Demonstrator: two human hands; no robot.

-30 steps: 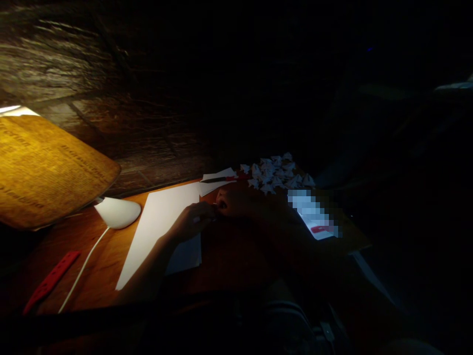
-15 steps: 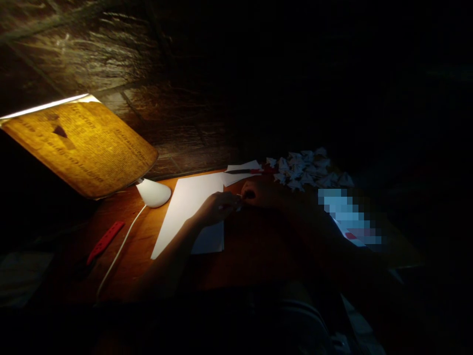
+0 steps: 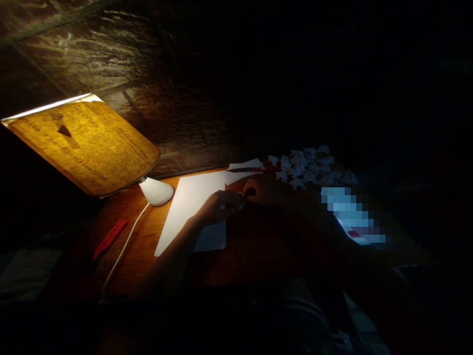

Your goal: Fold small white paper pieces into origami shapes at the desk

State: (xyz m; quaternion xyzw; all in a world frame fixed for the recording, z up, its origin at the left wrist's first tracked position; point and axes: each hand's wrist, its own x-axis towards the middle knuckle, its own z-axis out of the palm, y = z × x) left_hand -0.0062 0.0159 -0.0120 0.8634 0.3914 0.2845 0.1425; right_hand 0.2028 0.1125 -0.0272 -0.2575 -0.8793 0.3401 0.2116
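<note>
In the head view my left hand (image 3: 219,206) is above the right edge of a stack of white paper sheets (image 3: 197,190). Its fingers are pinched together on a small folded piece of white paper (image 3: 241,201), mostly hidden. My right hand (image 3: 263,192) meets it from the other side, fingers curled in at the same small piece; shadow covers much of that hand. Just beyond the hands lies a tool with a dark blade and red handle (image 3: 269,168), across smaller white sheets (image 3: 247,163). To its right is a heap of several folded white paper pieces (image 3: 306,166).
A lit lamp with a printed shade (image 3: 84,148) and white base (image 3: 157,191) stands left on the wooden table (image 3: 148,231). Its white cord (image 3: 125,251) runs toward the front edge, beside a red slotted object (image 3: 110,239). A glowing, pixelated screen (image 3: 351,212) lies right. A stone wall (image 3: 121,59) rises behind.
The whole view has shifted slightly, so things sit a little further right. Both hands stay together at the small paper, with only slight finger movement.
</note>
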